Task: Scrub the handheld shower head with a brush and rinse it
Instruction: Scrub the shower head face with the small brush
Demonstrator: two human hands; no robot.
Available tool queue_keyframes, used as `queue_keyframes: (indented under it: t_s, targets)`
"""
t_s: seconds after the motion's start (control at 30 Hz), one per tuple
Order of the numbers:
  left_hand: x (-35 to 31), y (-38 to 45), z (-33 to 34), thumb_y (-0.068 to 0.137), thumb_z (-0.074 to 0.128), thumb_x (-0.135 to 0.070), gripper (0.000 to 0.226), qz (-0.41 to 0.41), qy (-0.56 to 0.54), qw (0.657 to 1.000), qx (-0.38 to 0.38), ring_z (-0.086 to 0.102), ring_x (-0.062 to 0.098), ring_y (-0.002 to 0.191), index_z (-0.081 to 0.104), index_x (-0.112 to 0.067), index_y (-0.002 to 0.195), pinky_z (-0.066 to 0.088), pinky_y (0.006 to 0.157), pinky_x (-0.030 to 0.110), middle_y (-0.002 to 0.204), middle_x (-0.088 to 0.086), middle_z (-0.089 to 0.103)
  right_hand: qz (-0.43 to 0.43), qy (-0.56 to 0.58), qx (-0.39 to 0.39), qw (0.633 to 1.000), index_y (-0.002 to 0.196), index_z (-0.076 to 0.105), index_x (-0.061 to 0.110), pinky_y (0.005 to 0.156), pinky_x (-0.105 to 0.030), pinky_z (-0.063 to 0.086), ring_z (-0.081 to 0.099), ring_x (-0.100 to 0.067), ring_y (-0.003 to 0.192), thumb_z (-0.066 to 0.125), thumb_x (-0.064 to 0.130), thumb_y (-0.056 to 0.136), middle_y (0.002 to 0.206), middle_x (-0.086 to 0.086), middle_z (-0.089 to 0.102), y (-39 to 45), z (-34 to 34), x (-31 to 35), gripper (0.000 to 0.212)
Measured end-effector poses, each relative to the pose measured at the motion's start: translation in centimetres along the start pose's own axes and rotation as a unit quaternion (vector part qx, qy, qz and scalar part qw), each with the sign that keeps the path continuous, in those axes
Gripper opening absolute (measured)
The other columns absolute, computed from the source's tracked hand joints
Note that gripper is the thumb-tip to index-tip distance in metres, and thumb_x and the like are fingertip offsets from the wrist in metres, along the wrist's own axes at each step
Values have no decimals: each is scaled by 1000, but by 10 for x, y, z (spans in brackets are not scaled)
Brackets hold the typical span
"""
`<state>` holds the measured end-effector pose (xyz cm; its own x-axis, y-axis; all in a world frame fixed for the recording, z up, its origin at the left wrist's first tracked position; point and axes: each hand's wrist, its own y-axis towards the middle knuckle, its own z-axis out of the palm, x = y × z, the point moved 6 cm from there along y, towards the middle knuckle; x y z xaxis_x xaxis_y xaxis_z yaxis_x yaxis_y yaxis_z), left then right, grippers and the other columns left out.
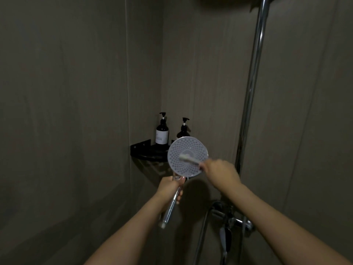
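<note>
The handheld shower head [187, 156] is likely to be light but top-heavy, its broad round face carried on a slim chrome handle that is probably smooth and slippery when wet; it is best taken, as judged from here, high on the handle just under the disc, where twisting under brush pressure can be resisted. That is where it is gripped: the left hand [170, 190] is wrapped around the upper handle, with the nozzle face held upright and turned toward the camera, in front of the black corner shelf [141, 150] and two pump bottles [162, 133]. The brush [188, 158], small, pale and blurred, is laid across the middle of the nozzle face, its bristled end touching near the centre, and its handle is pinched in the curled fingers of the right hand [219, 172], which is held just beside the disc's lower right rim. The hose [200, 238] and mixer valve [229, 217] are seen below, well apart from the face.
</note>
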<state>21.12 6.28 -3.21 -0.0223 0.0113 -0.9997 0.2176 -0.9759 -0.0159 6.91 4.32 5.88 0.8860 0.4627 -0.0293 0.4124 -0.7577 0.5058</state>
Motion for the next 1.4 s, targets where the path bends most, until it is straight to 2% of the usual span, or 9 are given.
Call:
queue_keyframes:
  t_s: [0.07, 0.2, 0.33, 0.47, 0.6, 0.73, 0.87, 1.23, 1.4]
  targets:
    - [-2, 0, 1, 92, 53, -21, 31, 4, 3, 1000, -6, 38, 12, 30, 46, -12, 64, 33, 37, 16, 46, 7, 45, 71, 16, -34, 997, 103, 57, 9, 56, -31, 43, 59, -22, 70, 30, 38, 99, 87, -9, 66, 5, -13, -12, 40]
    - [-3, 0, -4, 91, 55, -21, 33, 5, 6, 1000, -20, 37, 13, 28, 47, -12, 60, 32, 36, 15, 42, 6, 44, -43, 1, 30, 999, 107, 55, 13, 64, -33, 49, 62, -21, 76, 34, 34, 99, 91, -6, 64, 0, 2, 28, 30]
    - [-3, -1, -6, 90, 56, -19, 34, 8, 25, 1000, -16, 37, 13, 26, 47, -10, 58, 32, 34, 14, 40, 5, 44, 107, 93, -9, 990, 106, 59, 9, 55, -28, 39, 58, -22, 71, 35, 31, 99, 85, -9, 63, 6, -7, 2, 33]
    - [-5, -3, -9, 90, 55, -19, 33, 13, 34, 999, -29, 37, 13, 27, 47, -11, 59, 32, 35, 15, 44, 7, 45, 9, 48, 23, 999, 111, 54, 13, 54, -26, 48, 60, -16, 67, 38, 30, 99, 82, -2, 60, -2, 6, 36, 26]
    - [-11, -5, -8, 89, 57, -20, 33, 22, 41, 999, -20, 39, 12, 28, 48, -11, 59, 33, 34, 15, 46, 8, 46, 103, 82, -37, 991, 113, 57, 8, 60, -27, 36, 64, -28, 81, 35, 31, 99, 94, -14, 68, 4, -12, 5, 34]
    - [-11, -5, -11, 90, 55, -20, 31, 18, 30, 999, -30, 39, 12, 28, 48, -12, 61, 34, 34, 15, 40, 5, 46, -7, -4, 5, 1000, 107, 52, 12, 58, -29, 38, 65, -25, 79, 33, 31, 100, 95, -8, 67, -11, -2, 34, 28]
    - [-10, -5, -17, 91, 54, -19, 32, 17, 19, 999, -32, 38, 12, 26, 47, -10, 61, 33, 33, 15, 36, 2, 45, 135, 25, -53, 989, 105, 56, 5, 58, -33, 41, 66, -33, 81, 28, 34, 100, 91, -16, 69, -11, -15, -13, 41]
    - [-8, -6, -14, 91, 54, -19, 30, 10, -9, 1000, -25, 37, 11, 28, 48, -12, 62, 32, 35, 14, 39, 2, 45, 6, 5, 10, 1000, 104, 52, 10, 62, -35, 44, 65, -28, 79, 27, 39, 100, 89, -9, 66, -22, 7, 12, 38]
    - [-9, -5, -10, 91, 54, -22, 31, 3, -6, 1000, -24, 38, 11, 27, 47, -13, 63, 32, 35, 14, 40, 3, 44, 106, 36, -34, 993, 102, 55, 6, 63, -39, 49, 66, -33, 80, 31, 33, 100, 90, -15, 68, -17, -1, -4, 37]
